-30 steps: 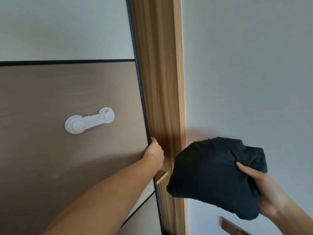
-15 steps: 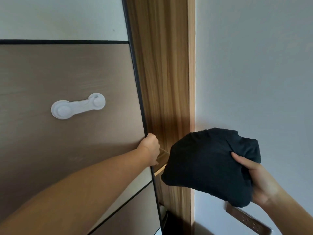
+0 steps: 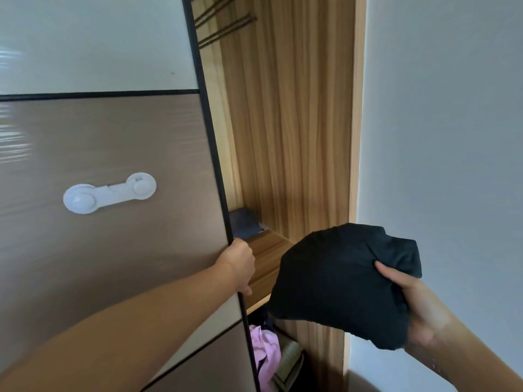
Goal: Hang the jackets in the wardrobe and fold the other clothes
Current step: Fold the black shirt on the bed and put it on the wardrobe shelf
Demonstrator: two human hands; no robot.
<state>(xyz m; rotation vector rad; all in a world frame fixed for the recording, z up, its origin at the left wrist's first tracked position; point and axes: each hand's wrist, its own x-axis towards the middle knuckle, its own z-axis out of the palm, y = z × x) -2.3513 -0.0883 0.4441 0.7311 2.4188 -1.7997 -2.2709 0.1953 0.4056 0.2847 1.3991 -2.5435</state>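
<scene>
My left hand (image 3: 239, 265) grips the black edge of the sliding wardrobe door (image 3: 113, 236), which stands partly open. My right hand (image 3: 416, 312) holds a folded black garment (image 3: 339, 281) in front of the opening, thumb pressed on top of the bundle. Behind the door, the wooden wardrobe interior (image 3: 285, 123) shows, with a wooden shelf (image 3: 268, 258) just beyond the garment. A dark folded cloth (image 3: 243, 222) lies at the back of that shelf, partly hidden by the door.
A white child lock (image 3: 109, 192) is stuck on the door's brown panel. Pink clothing (image 3: 264, 355) sits in the compartment below the shelf. Dark rails (image 3: 223, 24) run across the top of the opening. A grey wall (image 3: 441, 137) borders the wardrobe on the right.
The door has slid left under my left hand, opening the wardrobe and exposing the shelf, the dark cloth and the pink clothing. The black garment stays in my right hand.
</scene>
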